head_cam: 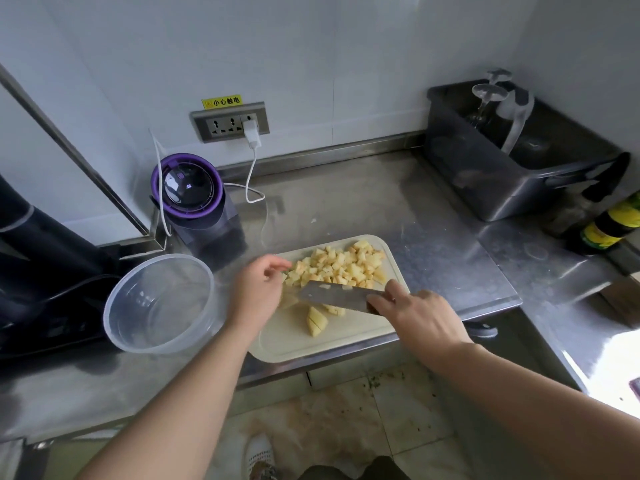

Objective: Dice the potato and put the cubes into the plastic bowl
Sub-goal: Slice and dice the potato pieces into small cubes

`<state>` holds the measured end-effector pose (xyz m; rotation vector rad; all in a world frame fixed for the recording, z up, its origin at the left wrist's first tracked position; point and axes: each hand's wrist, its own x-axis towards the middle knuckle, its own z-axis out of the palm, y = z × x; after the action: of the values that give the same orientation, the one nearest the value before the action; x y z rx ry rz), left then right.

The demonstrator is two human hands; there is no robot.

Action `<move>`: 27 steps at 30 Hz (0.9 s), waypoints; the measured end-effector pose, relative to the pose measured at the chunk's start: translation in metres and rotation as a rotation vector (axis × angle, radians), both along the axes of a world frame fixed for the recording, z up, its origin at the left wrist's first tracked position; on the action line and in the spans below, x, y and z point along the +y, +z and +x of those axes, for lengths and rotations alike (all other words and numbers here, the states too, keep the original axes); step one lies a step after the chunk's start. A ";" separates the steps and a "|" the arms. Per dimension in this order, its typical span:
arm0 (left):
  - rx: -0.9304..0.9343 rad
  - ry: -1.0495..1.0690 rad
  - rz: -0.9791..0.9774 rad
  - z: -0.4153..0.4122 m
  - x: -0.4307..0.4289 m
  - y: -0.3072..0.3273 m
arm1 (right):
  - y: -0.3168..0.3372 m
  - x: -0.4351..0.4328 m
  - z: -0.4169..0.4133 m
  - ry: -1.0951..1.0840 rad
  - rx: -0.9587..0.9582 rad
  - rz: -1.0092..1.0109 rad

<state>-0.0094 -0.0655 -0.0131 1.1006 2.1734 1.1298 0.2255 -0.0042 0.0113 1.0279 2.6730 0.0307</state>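
Two hands at work, both over the white cutting board (346, 342), which sits at the front edge of the steel desk (433, 220).

Right hand (420, 317): grip clamped on the handle of the knife (337, 296), index finger stretched out onto the blade. The blade lies across the board, tilted, with a few potato bits stuck to its flat.

Left hand (258, 289): grip apart, fingers loosely curled, nothing held that I can see. Its fingertips are at the left edge of the potato cubes (343, 265).

The cubes are heaped on the far half of the board, just behind the blade. One larger potato chunk (317, 320) sits on the near side of the blade, part-scored.

Plastic bowl (145, 346): clear, just beside the board on its left. All cubes in view are on the board.

Readable text: yellow sticker (221, 101) above the wall socket strip (230, 123) reads "小心触电". A white charger (252, 133) is plugged into the rightmost outlet.

The bottle (609, 226) at far right has a yellow label, print too blurred to read. Purple-rimmed appliance (188, 187) stands behind the bowl, lid markings too small to read.
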 end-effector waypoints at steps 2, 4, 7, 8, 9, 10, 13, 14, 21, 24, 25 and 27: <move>0.142 -0.301 -0.124 0.003 0.009 0.007 | 0.003 0.006 0.001 0.008 -0.014 0.021; 0.247 -0.488 -0.242 0.009 0.018 0.006 | 0.005 0.010 0.001 0.023 -0.014 0.038; 0.266 -0.581 -0.341 0.016 0.029 -0.001 | 0.002 0.017 0.002 0.045 -0.026 0.038; 0.262 -0.601 -0.361 0.018 0.033 -0.004 | 0.000 0.018 0.003 0.049 -0.032 0.035; 0.259 -0.613 -0.374 0.019 0.036 -0.006 | 0.000 0.020 0.004 0.052 -0.035 0.031; 0.260 -0.611 -0.376 0.020 0.039 -0.007 | -0.001 0.021 0.005 0.054 -0.033 0.027; 0.313 -0.621 -0.298 0.024 0.043 -0.006 | -0.002 0.023 0.007 0.049 -0.025 0.023; 0.355 -0.666 -0.279 0.027 0.043 -0.005 | -0.003 0.024 0.007 0.048 -0.024 0.021; 0.574 -0.705 -0.411 0.026 0.053 -0.013 | -0.004 0.027 0.010 0.037 -0.014 0.031; 0.425 -0.635 -0.277 0.023 0.054 -0.010 | -0.003 0.028 0.012 0.046 0.033 0.086; 0.402 -0.667 -0.265 0.025 0.053 -0.009 | -0.003 0.028 0.012 0.039 0.018 0.065; 0.413 -0.745 -0.299 0.030 0.051 -0.008 | -0.005 0.026 0.012 0.047 -0.007 0.042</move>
<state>0.0207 -0.0141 -0.0209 1.8826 1.8234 0.2554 0.2380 0.0222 0.0059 0.9758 2.7005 0.0995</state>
